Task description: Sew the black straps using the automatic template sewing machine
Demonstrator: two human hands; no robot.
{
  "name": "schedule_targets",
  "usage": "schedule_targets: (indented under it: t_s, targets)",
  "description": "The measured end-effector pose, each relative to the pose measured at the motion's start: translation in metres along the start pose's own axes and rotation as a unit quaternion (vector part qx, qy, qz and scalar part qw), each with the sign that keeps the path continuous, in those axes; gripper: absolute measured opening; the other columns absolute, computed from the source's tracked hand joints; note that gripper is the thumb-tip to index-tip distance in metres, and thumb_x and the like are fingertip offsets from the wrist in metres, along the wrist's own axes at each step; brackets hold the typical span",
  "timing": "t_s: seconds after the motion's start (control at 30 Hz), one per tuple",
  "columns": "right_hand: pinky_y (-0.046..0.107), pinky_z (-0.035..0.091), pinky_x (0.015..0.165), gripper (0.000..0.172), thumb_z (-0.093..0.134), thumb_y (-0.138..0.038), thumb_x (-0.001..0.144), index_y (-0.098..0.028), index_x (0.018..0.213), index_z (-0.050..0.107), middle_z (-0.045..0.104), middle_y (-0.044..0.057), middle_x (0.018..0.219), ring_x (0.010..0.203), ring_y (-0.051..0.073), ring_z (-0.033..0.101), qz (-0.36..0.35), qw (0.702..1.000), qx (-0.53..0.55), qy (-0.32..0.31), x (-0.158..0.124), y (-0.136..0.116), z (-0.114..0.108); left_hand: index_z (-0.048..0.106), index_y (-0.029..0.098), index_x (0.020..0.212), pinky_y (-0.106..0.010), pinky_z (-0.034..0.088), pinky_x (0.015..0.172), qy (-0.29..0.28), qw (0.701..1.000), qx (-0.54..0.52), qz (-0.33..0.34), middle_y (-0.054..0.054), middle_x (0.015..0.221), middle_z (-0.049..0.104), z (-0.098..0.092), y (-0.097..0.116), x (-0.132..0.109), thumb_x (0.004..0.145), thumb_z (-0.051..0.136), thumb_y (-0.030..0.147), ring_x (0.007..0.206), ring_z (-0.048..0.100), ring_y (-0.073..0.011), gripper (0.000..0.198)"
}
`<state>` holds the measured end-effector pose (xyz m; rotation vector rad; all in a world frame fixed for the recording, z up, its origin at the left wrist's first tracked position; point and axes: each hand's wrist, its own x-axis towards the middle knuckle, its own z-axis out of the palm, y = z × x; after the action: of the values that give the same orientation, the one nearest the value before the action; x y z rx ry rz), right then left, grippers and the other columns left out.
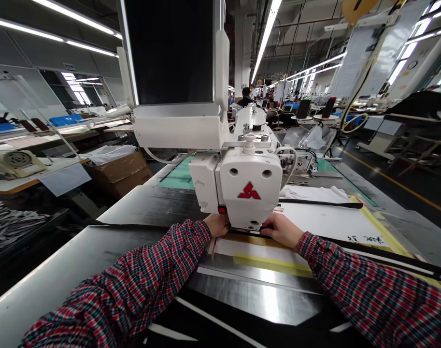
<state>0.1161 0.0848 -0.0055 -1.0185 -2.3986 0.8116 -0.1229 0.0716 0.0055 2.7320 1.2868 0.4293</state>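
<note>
A white sewing machine head (249,186) with a red emblem stands in front of me. My left hand (217,225) is closed at the lower left of the head, partly hidden behind it, on the line of a black fabric strip (133,226). To the right of the head, my right hand (283,230) pinches the same dark strip between thumb and fingers. The needle area is hidden by the head. Beneath the hands lies a white template sheet (343,220) edged with yellow tape, with black strips on its right side.
A dark monitor (171,53) rises above the machine at left. The metal table (61,270) extends to both sides. Black fabric with white strips (213,319) lies at the near edge. A cardboard box (119,174) stands to the left, and thread cones (328,108) at back right.
</note>
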Motion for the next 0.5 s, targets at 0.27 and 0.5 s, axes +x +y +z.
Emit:
schedule_targets:
  t_s: [0.27,0.5]
  targets:
    - [0.033,0.048,0.075,0.021,0.056,-0.010,0.074,-0.021,0.085,0.070,0.061,0.004,0.083,0.079,0.021,0.057,-0.031,0.997,0.026,0.066,-0.003,-0.002,0.009,0.046,0.009,0.126,-0.039,0.041,0.097,-0.004,0.998,-0.035,0.053,-0.012,0.125,0.052,0.000,-0.004,-0.001,0.075,0.054,0.011,0.118,0.045,-0.0291,0.051]
    - [0.032,0.047,0.067,0.029,0.044,-0.002,0.078,-0.015,0.084,0.068,0.053,0.008,0.076,0.080,0.022,0.050,-0.133,0.964,-0.166,0.158,-0.015,-0.009,0.032,0.050,0.014,0.124,-0.037,0.044,0.094,-0.002,0.994,-0.083,0.071,-0.011,0.119,0.057,0.008,-0.006,-0.004,0.082,0.052,0.014,0.111,0.052,-0.0247,0.041]
